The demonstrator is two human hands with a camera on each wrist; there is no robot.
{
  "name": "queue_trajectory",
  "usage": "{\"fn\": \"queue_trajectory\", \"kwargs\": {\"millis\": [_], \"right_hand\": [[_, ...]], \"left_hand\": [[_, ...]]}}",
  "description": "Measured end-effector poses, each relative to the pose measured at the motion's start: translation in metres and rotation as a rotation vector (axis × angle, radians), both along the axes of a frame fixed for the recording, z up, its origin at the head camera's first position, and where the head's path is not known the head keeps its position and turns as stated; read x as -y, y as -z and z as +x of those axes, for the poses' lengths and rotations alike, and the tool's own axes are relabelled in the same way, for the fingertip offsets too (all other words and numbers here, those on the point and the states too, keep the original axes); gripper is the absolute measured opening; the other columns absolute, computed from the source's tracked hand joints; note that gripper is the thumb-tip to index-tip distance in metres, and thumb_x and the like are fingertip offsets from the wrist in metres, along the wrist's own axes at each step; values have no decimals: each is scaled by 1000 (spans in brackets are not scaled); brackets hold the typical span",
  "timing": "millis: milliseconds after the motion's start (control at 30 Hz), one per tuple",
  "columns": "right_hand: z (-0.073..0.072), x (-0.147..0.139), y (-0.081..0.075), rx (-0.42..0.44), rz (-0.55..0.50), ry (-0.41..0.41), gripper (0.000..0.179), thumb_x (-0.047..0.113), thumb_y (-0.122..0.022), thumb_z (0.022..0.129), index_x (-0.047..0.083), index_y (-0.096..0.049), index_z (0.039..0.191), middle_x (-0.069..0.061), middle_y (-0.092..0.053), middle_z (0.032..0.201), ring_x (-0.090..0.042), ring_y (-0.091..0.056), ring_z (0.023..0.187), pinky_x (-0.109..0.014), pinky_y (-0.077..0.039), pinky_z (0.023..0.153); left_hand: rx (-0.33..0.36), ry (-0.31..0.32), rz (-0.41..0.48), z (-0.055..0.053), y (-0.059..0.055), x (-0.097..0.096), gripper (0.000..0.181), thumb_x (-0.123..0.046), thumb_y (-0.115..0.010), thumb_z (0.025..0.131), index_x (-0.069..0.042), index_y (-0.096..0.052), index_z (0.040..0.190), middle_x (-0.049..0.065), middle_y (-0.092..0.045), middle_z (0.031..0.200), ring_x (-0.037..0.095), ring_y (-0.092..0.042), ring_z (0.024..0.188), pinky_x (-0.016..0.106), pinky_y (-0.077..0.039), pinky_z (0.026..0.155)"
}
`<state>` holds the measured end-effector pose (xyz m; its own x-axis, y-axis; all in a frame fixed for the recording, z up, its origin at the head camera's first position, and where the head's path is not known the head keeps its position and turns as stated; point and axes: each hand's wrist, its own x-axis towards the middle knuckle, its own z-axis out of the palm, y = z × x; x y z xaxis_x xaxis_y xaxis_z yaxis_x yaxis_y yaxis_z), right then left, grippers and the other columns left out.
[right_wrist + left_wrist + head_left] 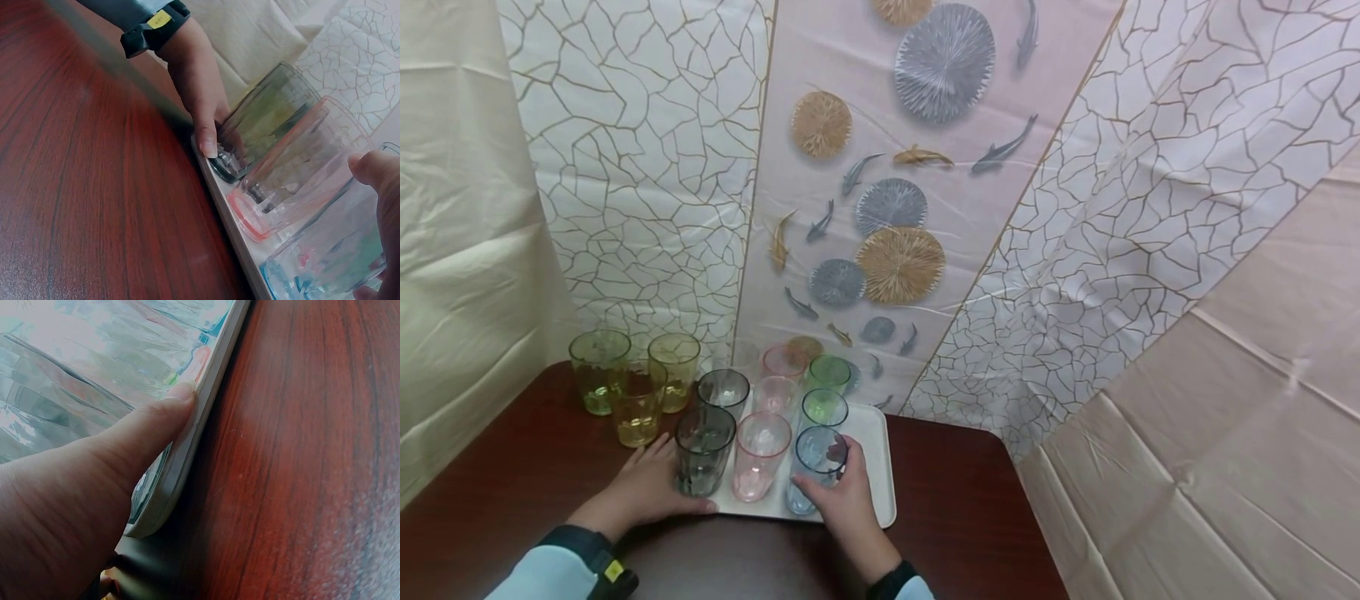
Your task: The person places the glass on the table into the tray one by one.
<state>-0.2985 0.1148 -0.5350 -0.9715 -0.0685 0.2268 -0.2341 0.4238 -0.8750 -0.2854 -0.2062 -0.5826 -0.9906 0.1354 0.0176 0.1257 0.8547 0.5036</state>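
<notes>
A pale tray [880, 467] on the table carries several clear tinted glasses in rows. My right hand [853, 496] grips a blue glass [801, 498] at the front right of these rows, thumb on one side and fingers round the other. The glass stands upright, its base on the tray. My left hand [647, 487] lies at the tray's front left corner, fingers stretched along the side, thumb [153, 428] on the front rim. Closest to it is a smoky grey glass [703, 462]. Between the grey and blue glasses is a pink glass [281, 181].
Behind the front row stand another grey glass [724, 387], more pink glasses [775, 396] and green glasses [826, 407]. Left of the tray, yellow glasses [638, 417] stand on the dark red table [955, 517]. Patterned cloth [880, 250] hangs behind the table.
</notes>
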Motion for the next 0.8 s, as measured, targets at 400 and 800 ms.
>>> {"fn": "queue_trajectory", "kwargs": {"millis": [400,800], "right_hand": [[6,-11,5,-41,-3,-24,103,33,-95,72,6,-37,152,-13,-54,143,-28,-52,129,-55,-45,106],[29,-59,22,-135,32,-59,98,20,-95,74,-1,-37,150,-20,-54,140,-34,-53,129,-55,-48,106]], "left_hand": [[-43,39,47,-1,-2,15,130,-81,-79,63,9,-46,151,36,-46,150,55,-36,139,71,-31,111],[-33,-396,171,13,-36,85,118,-77,-69,82,18,-40,145,44,-47,135,59,-51,114,68,-50,79]]}}
